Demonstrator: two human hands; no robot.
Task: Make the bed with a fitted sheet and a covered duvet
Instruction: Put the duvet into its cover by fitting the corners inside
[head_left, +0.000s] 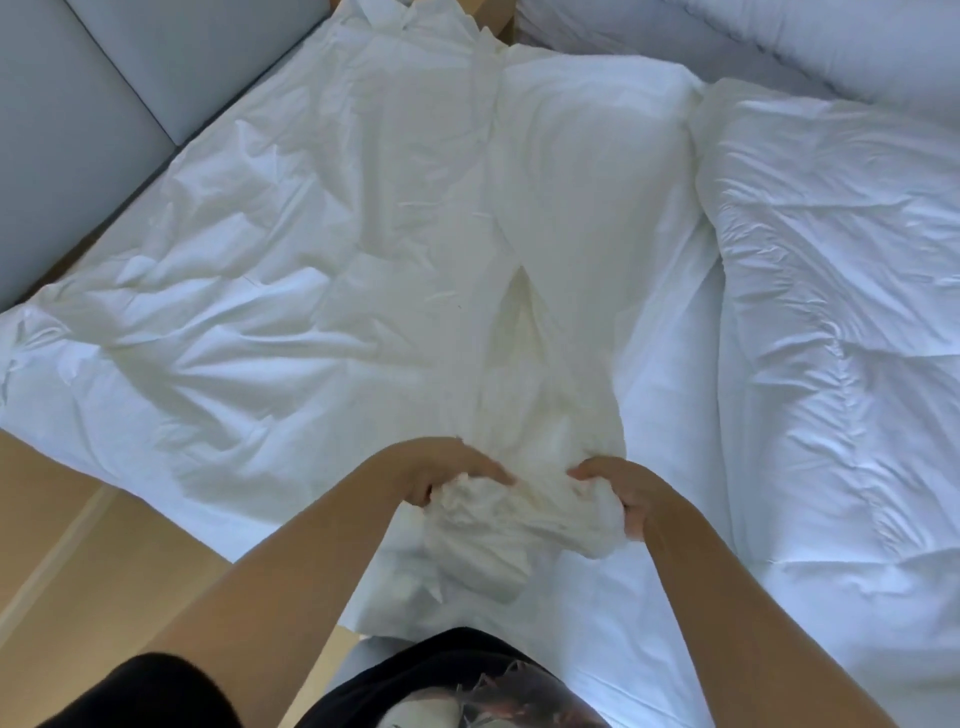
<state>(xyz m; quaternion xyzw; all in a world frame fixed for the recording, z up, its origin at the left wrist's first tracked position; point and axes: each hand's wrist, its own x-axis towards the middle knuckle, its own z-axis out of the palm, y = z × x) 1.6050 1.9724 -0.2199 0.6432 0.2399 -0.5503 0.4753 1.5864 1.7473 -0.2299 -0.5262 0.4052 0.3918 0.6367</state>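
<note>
both hands hold a gathered wad of the duvet cover (363, 234) at its near edge. the left hand (457, 475) grips the wad from its left side, fingers curled into the cloth. the right hand (618, 486) grips it from the right side. the two are close together, with only the bunch between them.

from that bunch the duvet cover runs straight away from the person, its long axis pointing to the far end of the bed, and its far edge is crumpled. most of its spread lies left of the bunch, so the left hand is nearer the bulk of it. the duvet (841, 291) lies just right of the duvet cover, alongside it and touching along one edge, so the right hand is nearer to it. the coming move probably turns on this: the filling has to be reached sideways, to the right of the cover's mouth.

the duvet cover is thin, limp, creased white cloth that lies flat. the duvet is thicker, puffy and quilted, with soft ridges. beneath the cover's near right corner shows a smoother white layer, likely the fitted sheet (665, 623). a grey padded panel (78, 130) stands beyond the cover's left edge, the wooden floor (62, 493) lies near its left corner, and pillows (779, 41) are beyond its far right.
</note>
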